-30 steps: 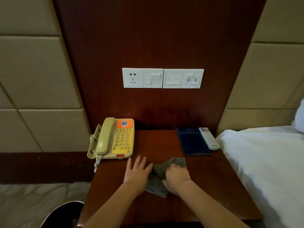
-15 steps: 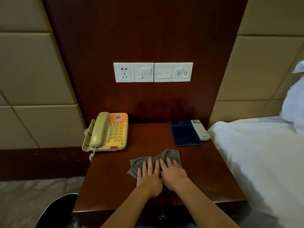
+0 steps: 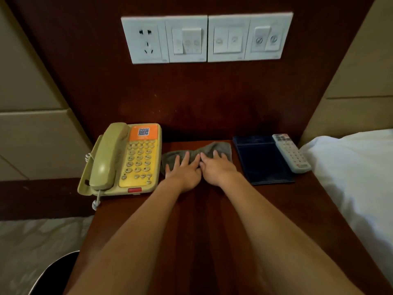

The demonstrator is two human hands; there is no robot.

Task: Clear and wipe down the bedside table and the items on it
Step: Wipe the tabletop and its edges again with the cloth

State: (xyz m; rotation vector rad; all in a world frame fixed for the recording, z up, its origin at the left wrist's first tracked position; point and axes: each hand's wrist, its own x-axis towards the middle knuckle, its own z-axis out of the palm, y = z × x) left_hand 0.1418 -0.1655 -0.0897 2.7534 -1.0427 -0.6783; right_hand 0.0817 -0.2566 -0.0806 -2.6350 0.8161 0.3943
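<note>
Here, dark wood bedside table (image 3: 208, 220), both hands (image 3: 201, 169) flat, fingers spread on grey cloth (image 3: 214, 149), bed (image 3: 350, 167) alongside

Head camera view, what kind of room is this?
Most likely a hotel bedroom: a corded telephone with a QR label and a remote control on a bedside table, beside a bed, under a switch panel.

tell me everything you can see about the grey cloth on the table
The cloth is a grey, soft-looking rag, crumpled rather than folded, lying flat on the dark wooden table near its back edge. It sits between the phone and the dark folder. The left hand and right hand press on it side by side, fingers spread, covering its near part.
</note>
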